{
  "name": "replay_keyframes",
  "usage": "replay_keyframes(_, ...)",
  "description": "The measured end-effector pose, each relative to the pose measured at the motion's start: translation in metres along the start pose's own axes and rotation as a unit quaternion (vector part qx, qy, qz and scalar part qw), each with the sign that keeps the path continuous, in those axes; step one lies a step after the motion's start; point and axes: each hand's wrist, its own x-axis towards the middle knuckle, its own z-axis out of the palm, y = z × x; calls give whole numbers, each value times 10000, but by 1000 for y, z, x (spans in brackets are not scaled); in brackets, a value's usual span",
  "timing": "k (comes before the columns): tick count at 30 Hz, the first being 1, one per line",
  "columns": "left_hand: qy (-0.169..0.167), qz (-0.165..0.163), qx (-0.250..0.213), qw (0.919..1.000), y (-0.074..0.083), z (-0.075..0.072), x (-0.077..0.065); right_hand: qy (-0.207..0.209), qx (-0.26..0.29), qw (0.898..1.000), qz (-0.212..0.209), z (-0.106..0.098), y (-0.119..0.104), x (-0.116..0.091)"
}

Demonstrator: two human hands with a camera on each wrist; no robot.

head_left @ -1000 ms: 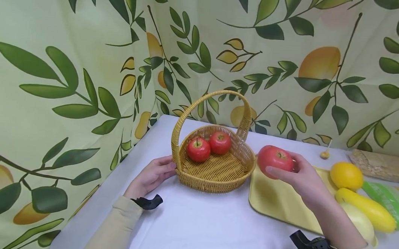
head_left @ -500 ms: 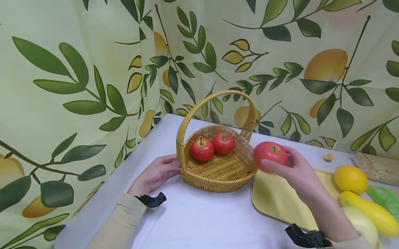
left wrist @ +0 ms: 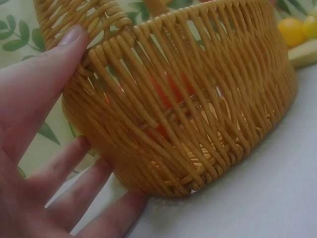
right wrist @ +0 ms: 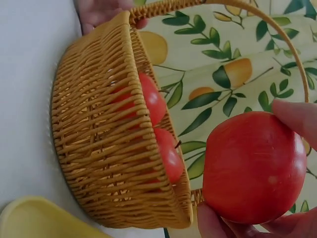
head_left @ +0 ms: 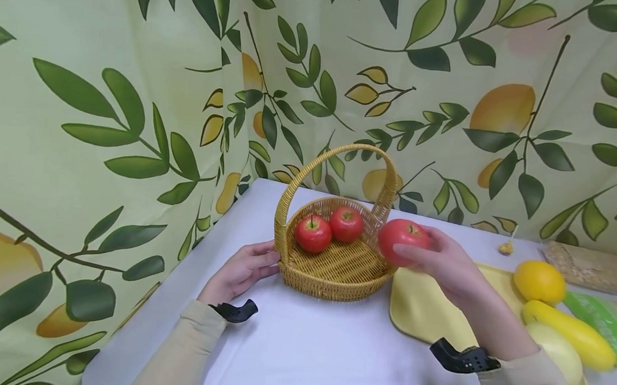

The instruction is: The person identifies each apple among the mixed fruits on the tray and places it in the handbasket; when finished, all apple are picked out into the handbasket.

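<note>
In the head view, a tan wicker basket (head_left: 335, 287) with a tall arched handle stands on the white-covered table. Two red apples lie inside, a left one (head_left: 313, 234) and a right one (head_left: 347, 224). My right hand (head_left: 453, 267) grips a third red apple (head_left: 402, 242) between thumb and fingers, and it overlaps the basket's right rim. The right wrist view shows this apple (right wrist: 255, 168) large, beside the basket's upper edge. On the basket's other side, my left hand (head_left: 244, 269) rests against the outer wall. In the left wrist view its thumb lies by the handle's base, fingers spread lower down.
Right of the basket lies a yellow board (head_left: 428, 315). An orange (head_left: 539, 282), a long yellow vegetable (head_left: 568, 334), a pale green round fruit (head_left: 556, 354) and a green packet (head_left: 602, 324) sit on or near its right part. Behind hangs a leaf-patterned cloth (head_left: 423, 105).
My right hand has carried the apple leftward, from over the board to the basket's right rim. The left hand has stayed at the basket's side, and the head view has shifted slightly.
</note>
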Motion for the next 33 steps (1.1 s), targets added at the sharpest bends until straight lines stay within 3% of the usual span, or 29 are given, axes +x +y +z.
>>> replay_keyframes(7,-47,-15,5,10000,-1,0,1,-100,-336,9994,-48,5,-7,5)
replay_keyframes(17,-13,-36,15,10000,-1,1,1,-452,-335,9984,109,7,-12,16)
replay_keyframes(26,-28,-75,61,9999,0,1,1,-606,-1075,9923,-39,9,-20,20)
replay_keyframes(33,10,-78,37,10000,0,0,2,-841,-1256,9885,-31,14,-26,25)
